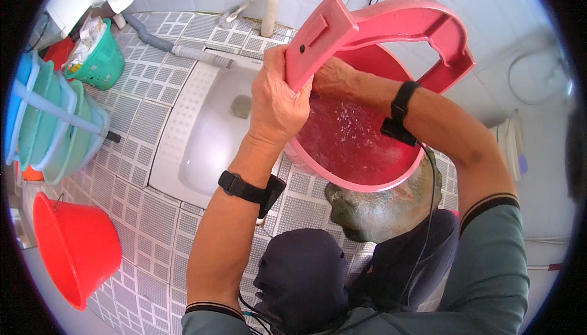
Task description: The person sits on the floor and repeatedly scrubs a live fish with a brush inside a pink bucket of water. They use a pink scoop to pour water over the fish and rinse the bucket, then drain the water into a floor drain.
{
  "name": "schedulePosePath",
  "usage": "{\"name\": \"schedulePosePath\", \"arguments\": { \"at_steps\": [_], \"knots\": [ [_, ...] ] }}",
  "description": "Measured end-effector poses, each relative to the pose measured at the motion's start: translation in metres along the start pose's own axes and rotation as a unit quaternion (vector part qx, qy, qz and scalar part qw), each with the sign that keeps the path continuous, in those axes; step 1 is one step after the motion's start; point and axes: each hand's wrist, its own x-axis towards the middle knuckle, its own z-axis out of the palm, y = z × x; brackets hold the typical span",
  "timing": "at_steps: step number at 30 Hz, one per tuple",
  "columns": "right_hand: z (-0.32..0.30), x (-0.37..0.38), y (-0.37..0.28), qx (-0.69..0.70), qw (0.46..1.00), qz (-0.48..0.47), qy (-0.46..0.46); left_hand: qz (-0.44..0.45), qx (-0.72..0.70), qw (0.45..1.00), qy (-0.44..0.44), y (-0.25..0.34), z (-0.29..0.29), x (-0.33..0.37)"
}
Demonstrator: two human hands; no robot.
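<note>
My left hand is closed around the flat end of a pink plastic stool, which is tilted up over the basin. The stool's curved arch spans the basin's far side. Below it stands a pink basin with splashing water inside. My right hand reaches over the basin, close behind the stool's flat end. Its fingers are mostly hidden there, so whether it grips anything does not show. Each of my wrists wears a black strap.
A white squat toilet is set in the tiled floor at left. A red bucket, stacked basins on a rack and a green bin stand further left. A grey-green lump lies beneath the basin. A hose crosses the floor.
</note>
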Motion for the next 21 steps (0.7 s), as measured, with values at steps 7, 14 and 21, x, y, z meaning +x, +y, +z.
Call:
{"name": "schedulePosePath", "arguments": {
  "at_steps": [7, 14, 21],
  "knots": [
    [0.002, -0.058, -0.001, -0.197, 0.964, -0.070, -0.161, 0.023, 0.014, 0.999, 0.027, -0.002, -0.009, -0.003],
    [-0.044, -0.081, -0.038, 0.026, 0.879, -0.112, -0.462, 0.029, 0.013, 0.999, 0.021, -0.006, -0.014, -0.003],
    [-0.069, -0.045, -0.091, 0.347, 0.651, -0.087, -0.669, 0.034, 0.014, 0.999, 0.021, -0.004, -0.014, -0.003]
  ]
}}
